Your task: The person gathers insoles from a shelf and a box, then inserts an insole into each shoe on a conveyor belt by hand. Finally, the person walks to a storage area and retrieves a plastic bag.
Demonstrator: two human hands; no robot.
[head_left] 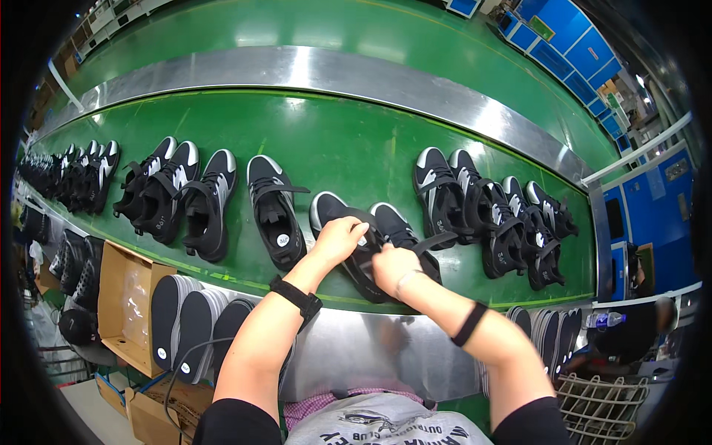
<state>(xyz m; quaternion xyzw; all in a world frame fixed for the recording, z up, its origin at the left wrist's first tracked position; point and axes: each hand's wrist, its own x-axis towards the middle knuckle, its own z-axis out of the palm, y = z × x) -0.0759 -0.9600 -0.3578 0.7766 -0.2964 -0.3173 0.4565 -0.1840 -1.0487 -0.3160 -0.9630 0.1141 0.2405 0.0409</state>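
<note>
A black sneaker [358,271] with a grey toe sits on the green table in front of me, tilted toe to the upper left. My left hand [341,239] is closed at its upper side, fingertips by a small white round spot. My right hand [397,268] is curled at the shoe's opening, its fingertips partly hidden. Just behind my right hand lies a second sneaker [397,226], partly covered by it, with a loose strap out to the right. To the left a single sneaker [273,211] stands with its strap out and a white round label inside.
Paired sneakers line the green table [337,144] on the left [174,189] and right [512,222]. A metal rail [297,67] runs along the far side. Near the front edge are stacked insoles [194,315], a cardboard box [133,300], more insoles [550,334] and a wire basket [601,400].
</note>
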